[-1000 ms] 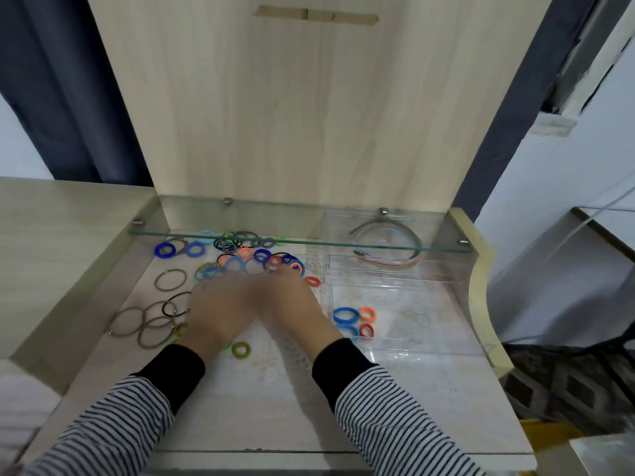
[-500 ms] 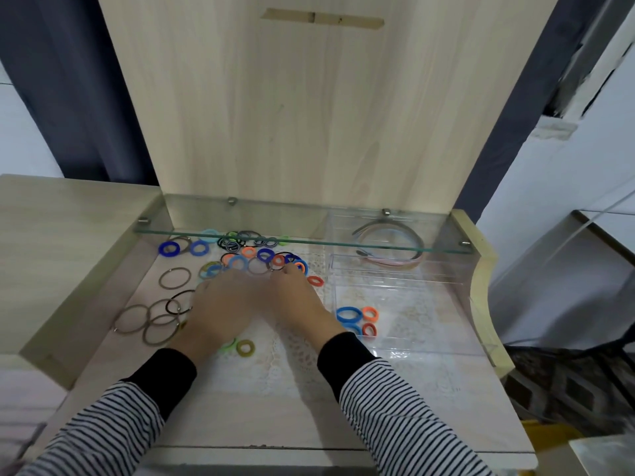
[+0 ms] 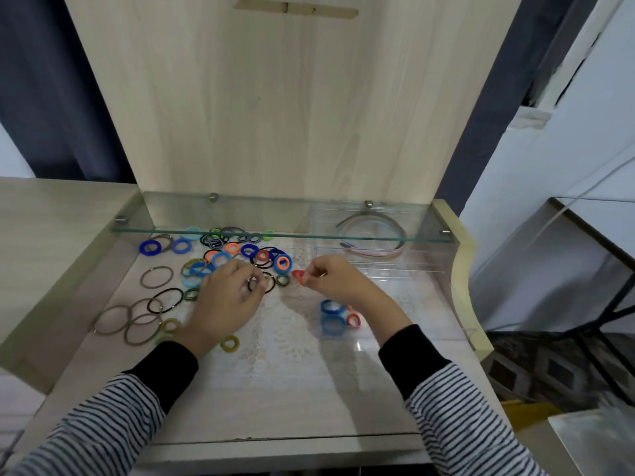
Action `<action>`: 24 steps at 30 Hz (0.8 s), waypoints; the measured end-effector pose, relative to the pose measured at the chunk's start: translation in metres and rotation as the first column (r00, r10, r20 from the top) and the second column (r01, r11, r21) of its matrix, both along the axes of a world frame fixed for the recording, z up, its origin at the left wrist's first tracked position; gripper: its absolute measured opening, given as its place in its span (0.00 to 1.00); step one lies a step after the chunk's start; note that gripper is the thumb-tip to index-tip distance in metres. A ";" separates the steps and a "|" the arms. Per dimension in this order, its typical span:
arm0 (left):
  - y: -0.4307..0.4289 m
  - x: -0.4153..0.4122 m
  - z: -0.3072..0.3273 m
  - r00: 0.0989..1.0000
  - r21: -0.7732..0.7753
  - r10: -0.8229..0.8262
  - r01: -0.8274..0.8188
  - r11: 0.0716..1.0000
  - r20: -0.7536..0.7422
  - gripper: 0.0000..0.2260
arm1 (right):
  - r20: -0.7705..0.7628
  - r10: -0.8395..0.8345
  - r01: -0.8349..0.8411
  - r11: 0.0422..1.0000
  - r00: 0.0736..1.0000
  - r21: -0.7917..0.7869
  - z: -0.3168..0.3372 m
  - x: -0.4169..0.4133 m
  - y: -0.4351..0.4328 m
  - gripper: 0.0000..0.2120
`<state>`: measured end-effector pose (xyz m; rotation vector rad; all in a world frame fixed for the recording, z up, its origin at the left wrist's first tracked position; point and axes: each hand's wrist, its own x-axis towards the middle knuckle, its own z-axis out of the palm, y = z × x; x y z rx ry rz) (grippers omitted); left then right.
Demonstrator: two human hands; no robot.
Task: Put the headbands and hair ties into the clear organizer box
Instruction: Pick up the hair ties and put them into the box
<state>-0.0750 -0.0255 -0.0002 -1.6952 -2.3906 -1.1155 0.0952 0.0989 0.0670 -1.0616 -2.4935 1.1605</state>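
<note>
Several coloured hair ties (image 3: 220, 257) lie in a heap at the back left of the table, with thin brown and black ones (image 3: 156, 277) further left. My left hand (image 3: 228, 297) rests by the heap, fingers pinched on a thin black hair tie (image 3: 261, 285). My right hand (image 3: 335, 280) pinches a small red hair tie (image 3: 298, 276), just left of the clear organizer box (image 3: 429, 269). The box holds blue and red ties (image 3: 332, 307) in its near compartment and headbands (image 3: 372, 237) in its far one.
A glass shelf (image 3: 281, 235) spans the back of the table just above the heap and the box's far end. A tall wooden panel (image 3: 275, 97) stands behind it. A lace mat (image 3: 275, 338) covers the table middle. A raised wooden edge (image 3: 462, 269) borders the right.
My hands were together over the heap; the right hand has moved right toward the box with a red hair tie, and the left now pinches a thin black tie.
</note>
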 end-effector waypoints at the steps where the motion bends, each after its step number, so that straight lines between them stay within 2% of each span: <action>1: 0.004 0.006 0.001 1.000 0.005 -0.030 0.030 1.000 0.001 0.11 | 0.055 0.009 -0.010 1.000 0.998 0.021 0.004 0.013 0.007 0.09; 4: 0.017 0.025 0.003 0.994 0.025 -0.113 0.113 0.993 -0.013 0.10 | 0.245 -0.009 -0.013 0.996 0.969 0.089 0.012 0.047 0.026 0.12; 6: 0.026 0.039 0.005 0.985 0.018 -0.168 0.169 0.985 -0.035 0.10 | 0.404 -0.053 -0.019 0.985 0.913 0.173 0.011 0.065 0.035 0.09; 8: 0.035 0.051 0.008 0.974 0.002 -0.222 0.222 0.975 -0.042 0.13 | 0.500 -0.101 -0.033 0.967 0.860 0.253 0.008 0.077 0.039 0.12; 10: 0.044 0.063 0.011 0.962 -0.033 -0.267 0.266 0.964 -0.060 0.12 | 0.511 -0.109 -0.025 0.968 0.853 0.249 0.005 0.085 0.040 0.14; 14: 0.062 0.081 0.014 0.936 -0.091 -0.336 0.328 0.940 -0.100 0.02 | 0.517 -0.083 -0.023 0.980 0.852 0.196 -0.001 0.093 0.040 0.12; 21: 0.081 0.100 0.015 0.912 -0.199 -0.380 0.348 0.916 -0.156 0.06 | 0.485 0.055 -0.094 0.994 0.873 0.057 -0.002 0.097 0.037 0.10; 24: 0.087 0.106 0.014 0.907 -0.224 -0.390 0.352 0.909 -0.159 0.07 | 0.469 0.045 -0.084 0.995 0.882 0.062 0.000 0.103 0.040 0.10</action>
